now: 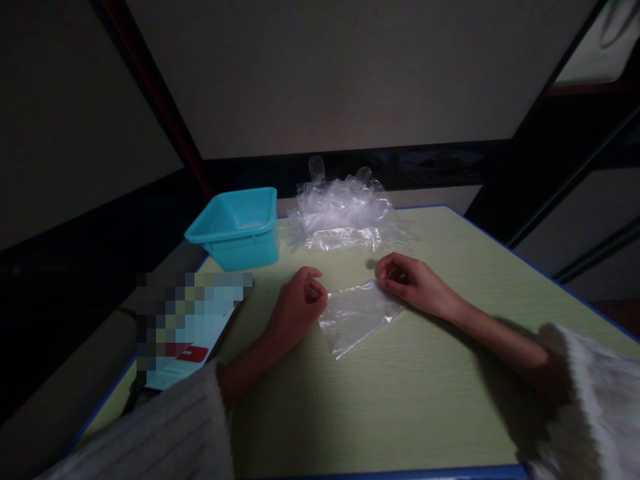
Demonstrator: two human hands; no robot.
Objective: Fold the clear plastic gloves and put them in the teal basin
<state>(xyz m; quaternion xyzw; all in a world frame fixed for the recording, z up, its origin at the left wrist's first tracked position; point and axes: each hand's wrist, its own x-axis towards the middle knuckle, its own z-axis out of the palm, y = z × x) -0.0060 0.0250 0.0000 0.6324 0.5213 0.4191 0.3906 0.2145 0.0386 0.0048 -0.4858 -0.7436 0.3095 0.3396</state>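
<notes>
A flat, thin sheet of clear plastic film [355, 317] lies low over the table between my hands; whether it is a folded glove or a bag, I cannot tell. My left hand [300, 303] pinches its left upper corner, thumb and index finger together. At the right upper corner, my right hand [413, 283] has curled fingers and grips the edge with the thumb side. Beyond both hands sits a heap of clear disposable plastic gloves [345, 210], with some finger tips sticking up at the back.
A turquoise plastic basket [240, 233] stands at the back left of the pale green table [400, 400], which has a blue edge. Left of my left arm lies a device with a lit, pixelated screen [195, 333]. A light panel [325, 80] rises behind the table.
</notes>
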